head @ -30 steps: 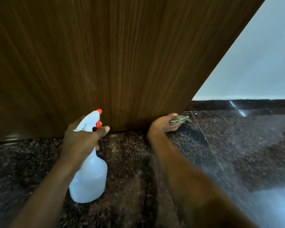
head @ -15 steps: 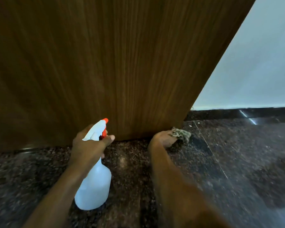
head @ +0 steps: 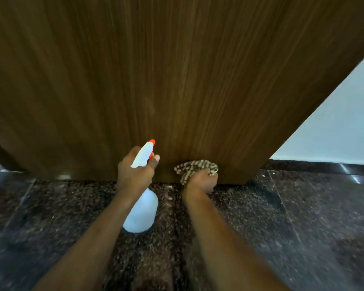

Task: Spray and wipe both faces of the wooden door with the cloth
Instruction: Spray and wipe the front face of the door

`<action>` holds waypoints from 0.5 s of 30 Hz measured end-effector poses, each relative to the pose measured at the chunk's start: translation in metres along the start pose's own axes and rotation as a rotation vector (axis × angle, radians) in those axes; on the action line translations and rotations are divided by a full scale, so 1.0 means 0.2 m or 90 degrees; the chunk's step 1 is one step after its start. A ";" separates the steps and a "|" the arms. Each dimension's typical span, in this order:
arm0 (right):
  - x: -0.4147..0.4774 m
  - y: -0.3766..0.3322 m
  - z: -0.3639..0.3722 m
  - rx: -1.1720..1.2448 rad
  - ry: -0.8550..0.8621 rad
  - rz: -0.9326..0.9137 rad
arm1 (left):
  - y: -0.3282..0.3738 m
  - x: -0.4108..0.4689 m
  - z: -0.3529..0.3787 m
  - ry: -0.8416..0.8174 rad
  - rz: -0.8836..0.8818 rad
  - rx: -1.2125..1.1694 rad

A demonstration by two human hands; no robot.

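Door wood, brown with fine upright grain, is seen filling the upper part of the head view, its bottom edge just above a floor of dark speckled stone. A cloth, striped in pale and dark bands and bunched up, is pressed against the door's face at its lower edge, a little in from the door's right corner. The cloth is gripped by the right hand, whose fingers are curled round it, with the knuckles close to the door's bottom edge. Just left of the cloth, before the same face, a bottle of white plastic is held by the left hand; the fingers are wrapped round its neck, and one fingertip is shown beside the spray head. The orange nozzle is pointed at the door; whether the surface is touched cannot be told. The bottle's body is hung below that hand, over the floor in front of the door. Beyond the door's right edge a pale wall is seen, with a dark skirting along its foot.
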State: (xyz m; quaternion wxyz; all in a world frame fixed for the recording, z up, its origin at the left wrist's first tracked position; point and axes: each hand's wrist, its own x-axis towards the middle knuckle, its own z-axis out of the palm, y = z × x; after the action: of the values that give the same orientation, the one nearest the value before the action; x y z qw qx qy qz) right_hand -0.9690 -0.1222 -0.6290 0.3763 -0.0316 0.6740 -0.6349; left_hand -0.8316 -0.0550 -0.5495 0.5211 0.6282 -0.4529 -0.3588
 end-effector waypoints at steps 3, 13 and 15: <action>-0.19 -0.23 -0.06 0.048 -0.120 0.076 | 0.09 0.01 -0.12 0.026 -0.001 -0.015; -0.85 -1.22 -0.42 -0.004 -0.298 0.163 | 0.99 -0.24 -0.38 0.035 -0.103 -0.047; -0.93 -1.52 -0.43 0.016 -0.297 0.193 | 1.29 -0.24 -0.41 0.038 -0.115 -0.065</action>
State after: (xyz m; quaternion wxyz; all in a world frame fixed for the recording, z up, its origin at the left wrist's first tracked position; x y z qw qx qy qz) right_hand -1.0154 -0.0116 -0.2832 0.6125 -0.0707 0.5585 -0.5550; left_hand -0.8231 0.0050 -0.2811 0.5313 0.6495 -0.3597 -0.4081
